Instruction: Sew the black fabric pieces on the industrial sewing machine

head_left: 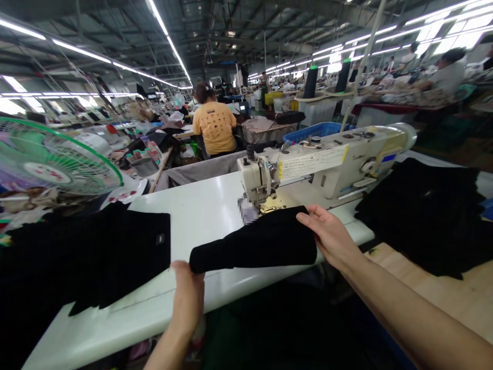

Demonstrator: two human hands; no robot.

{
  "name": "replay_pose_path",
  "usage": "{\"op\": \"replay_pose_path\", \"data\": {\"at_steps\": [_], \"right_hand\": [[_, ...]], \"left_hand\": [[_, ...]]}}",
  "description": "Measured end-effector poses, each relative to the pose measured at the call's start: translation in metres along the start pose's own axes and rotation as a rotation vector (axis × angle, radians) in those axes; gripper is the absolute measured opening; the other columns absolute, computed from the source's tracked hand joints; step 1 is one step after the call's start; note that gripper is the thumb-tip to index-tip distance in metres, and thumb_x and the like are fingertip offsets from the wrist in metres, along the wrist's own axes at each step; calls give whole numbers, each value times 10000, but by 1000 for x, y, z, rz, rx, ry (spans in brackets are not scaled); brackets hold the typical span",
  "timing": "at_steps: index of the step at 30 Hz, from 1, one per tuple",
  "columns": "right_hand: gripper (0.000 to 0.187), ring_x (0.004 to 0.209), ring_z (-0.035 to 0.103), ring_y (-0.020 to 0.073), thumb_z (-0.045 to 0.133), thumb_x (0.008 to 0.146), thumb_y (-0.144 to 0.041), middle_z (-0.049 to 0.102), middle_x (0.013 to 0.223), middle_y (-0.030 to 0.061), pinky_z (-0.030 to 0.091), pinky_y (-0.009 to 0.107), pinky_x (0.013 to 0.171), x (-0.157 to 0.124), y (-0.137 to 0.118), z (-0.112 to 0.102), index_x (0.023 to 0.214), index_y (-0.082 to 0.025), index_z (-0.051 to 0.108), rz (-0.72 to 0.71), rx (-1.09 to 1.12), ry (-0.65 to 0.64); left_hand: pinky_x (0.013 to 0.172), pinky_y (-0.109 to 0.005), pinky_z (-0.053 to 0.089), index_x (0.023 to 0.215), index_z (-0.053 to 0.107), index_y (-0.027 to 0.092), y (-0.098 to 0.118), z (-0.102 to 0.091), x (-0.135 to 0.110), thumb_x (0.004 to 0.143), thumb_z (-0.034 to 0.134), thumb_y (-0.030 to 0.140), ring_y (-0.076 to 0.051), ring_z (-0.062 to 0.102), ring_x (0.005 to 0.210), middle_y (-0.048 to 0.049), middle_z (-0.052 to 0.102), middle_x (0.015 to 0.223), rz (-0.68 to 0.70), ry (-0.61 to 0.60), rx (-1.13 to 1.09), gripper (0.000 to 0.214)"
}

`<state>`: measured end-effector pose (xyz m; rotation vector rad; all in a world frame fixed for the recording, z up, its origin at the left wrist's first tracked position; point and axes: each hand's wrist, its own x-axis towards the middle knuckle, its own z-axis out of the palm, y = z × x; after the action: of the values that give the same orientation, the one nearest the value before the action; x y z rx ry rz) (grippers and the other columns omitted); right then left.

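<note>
A folded black fabric piece (258, 241) lies across the white table (200, 210) in front of the sewing machine (327, 162). My left hand (188, 293) grips its near left end, fingers tucked under the cloth. At the right end my right hand (327, 234) holds the fabric, thumb on top and fingers curled round the edge, just below the machine's needle area (265, 203).
A stack of black garments (96, 257) lies on the table's left, another black pile (423, 216) on the right. A green fan (46, 159) stands far left. A person in a yellow shirt (213, 126) sits ahead; thread cones (310, 81) and a blue crate (308, 132) lie behind.
</note>
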<state>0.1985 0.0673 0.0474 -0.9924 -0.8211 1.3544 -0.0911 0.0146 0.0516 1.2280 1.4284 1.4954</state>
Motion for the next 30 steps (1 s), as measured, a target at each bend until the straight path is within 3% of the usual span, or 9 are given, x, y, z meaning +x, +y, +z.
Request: {"op": "replay_pose_path", "data": {"at_steps": [3, 6, 10, 13, 15, 20, 26, 28, 30], "right_hand": [[395, 718, 640, 148, 864, 659, -431, 689, 770, -22, 510, 265, 701, -1, -4, -2, 883, -211, 625, -65, -99, -3], [418, 867, 661, 183, 867, 640, -408, 703, 878, 2, 522, 294, 796, -1, -6, -5, 942, -216, 651, -91, -241, -119], [423, 774, 648, 170, 856, 642, -405, 658, 754, -30, 527, 302, 744, -1, -11, -9, 955, -203, 656, -75, -443, -192], [448, 836, 665, 171, 839, 671, -388, 699, 893, 1, 532, 316, 801, -1, -14, -9, 1027, -204, 639, -104, -427, -202], [475, 884, 672, 172, 853, 652, -356, 705, 997, 17, 533, 320, 840, -1, -16, -8, 1048, -214, 633, -132, -387, -209], [323, 760, 665, 177, 818, 690, -418, 690, 766, -12, 551, 333, 754, -2, -19, -8, 871, -194, 671, -64, -431, -302], [388, 945, 674, 216, 844, 654, -383, 734, 961, 28, 516, 399, 946, -7, -30, -9, 968, -193, 720, 18, -349, -375], [317, 932, 670, 219, 818, 689, -388, 728, 937, 24, 520, 393, 927, -10, -32, -7, 925, -200, 721, -31, -390, -353], [246, 887, 664, 213, 775, 742, -408, 713, 877, 13, 533, 359, 861, -14, -32, -4, 868, -207, 710, -108, -440, -317]], "left_hand": [[849, -441, 580, 827, 732, 163, 1, 13, 4, 755, 746, 494, -317, 697, 978, -110, 756, 882, -136, -60, -81, 339], [916, -363, 551, 883, 742, 152, 4, 13, 7, 665, 847, 346, -262, 704, 968, -81, 769, 937, -237, -66, -237, 310], [704, -297, 580, 833, 744, 128, 9, 4, 8, 562, 901, 391, -259, 728, 821, -83, 767, 808, -425, -57, -273, 409], [576, -266, 558, 806, 739, 111, 9, 1, 10, 573, 894, 433, -245, 727, 719, -81, 748, 716, -558, -48, -237, 427], [608, -259, 571, 820, 736, 114, 8, 1, 10, 571, 901, 412, -235, 730, 743, -71, 753, 737, -521, -4, -258, 422], [746, -326, 608, 869, 732, 132, 10, 3, 4, 553, 908, 368, -264, 733, 848, -56, 760, 804, -463, 107, -334, 432], [790, -370, 594, 823, 713, 147, 10, -3, -6, 622, 852, 371, -267, 714, 861, -53, 733, 779, -504, 134, -219, 331], [808, -384, 576, 798, 699, 160, 5, -10, -5, 700, 786, 434, -265, 692, 868, -54, 713, 776, -428, 180, -92, 304], [870, -398, 539, 818, 674, 181, 2, -16, -4, 749, 738, 479, -252, 658, 893, -41, 681, 821, -211, 344, 137, 313]]}}
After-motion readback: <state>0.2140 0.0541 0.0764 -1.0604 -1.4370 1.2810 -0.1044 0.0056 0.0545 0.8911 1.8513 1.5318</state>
